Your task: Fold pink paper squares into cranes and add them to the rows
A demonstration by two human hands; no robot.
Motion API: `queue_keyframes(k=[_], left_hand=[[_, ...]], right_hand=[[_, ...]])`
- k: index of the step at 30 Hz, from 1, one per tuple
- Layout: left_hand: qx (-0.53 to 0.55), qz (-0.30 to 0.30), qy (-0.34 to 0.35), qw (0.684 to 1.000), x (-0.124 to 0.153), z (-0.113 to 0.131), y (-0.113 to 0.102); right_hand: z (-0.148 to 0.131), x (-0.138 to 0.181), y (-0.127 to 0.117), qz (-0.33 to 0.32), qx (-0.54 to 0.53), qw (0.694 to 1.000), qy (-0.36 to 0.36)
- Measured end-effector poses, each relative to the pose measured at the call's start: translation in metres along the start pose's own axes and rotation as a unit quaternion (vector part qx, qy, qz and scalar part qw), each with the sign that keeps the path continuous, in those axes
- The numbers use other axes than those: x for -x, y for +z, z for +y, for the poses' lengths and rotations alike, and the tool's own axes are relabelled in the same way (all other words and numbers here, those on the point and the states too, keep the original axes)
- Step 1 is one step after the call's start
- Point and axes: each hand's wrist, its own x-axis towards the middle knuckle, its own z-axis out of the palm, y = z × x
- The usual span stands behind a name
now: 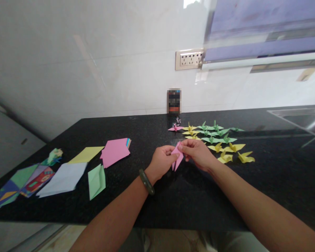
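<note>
A small folded pink paper [177, 156] is held just above the black countertop [136, 133], pinched between both hands. My left hand [162, 163] grips its lower left side, fingers closed; a dark bangle sits on that wrist. My right hand [196, 153] pinches its upper right edge with thumb and fingers. Just beyond the hands lie finished paper cranes: one pink crane [175, 128], several yellow cranes [227, 154] and several green cranes [212, 134] in rows.
A stack of pink sheets [115, 151], a yellow sheet [86, 154], a pale blue sheet [65, 178], a folded green sheet [96, 180] and patterned papers [21, 182] lie left. A small dark box [174, 101] stands at the wall. A sink [304, 119] is at the far right.
</note>
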Motion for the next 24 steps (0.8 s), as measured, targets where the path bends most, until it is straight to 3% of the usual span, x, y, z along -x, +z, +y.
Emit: queue_keyframes(k=[14,20,24], left_hand=[[-0.055,-0.027,0.014,0.998,0.0008,0.0019,-0.0021],[-0.046,-0.054,0.006,0.997,0.0023,0.0014,0.0001],[-0.005,-0.034,-0.011,0.999,0.0018,0.0018,0.0012]], right_hand=[[-0.0001,-0.0004,0.0005,0.006,-0.046,0.999,0.009],[0.0012,-0.0004,0.0009,0.047,-0.046,0.998,0.004],[-0.0007,-0.0011,-0.0006,0.026,-0.031,0.999,0.023]])
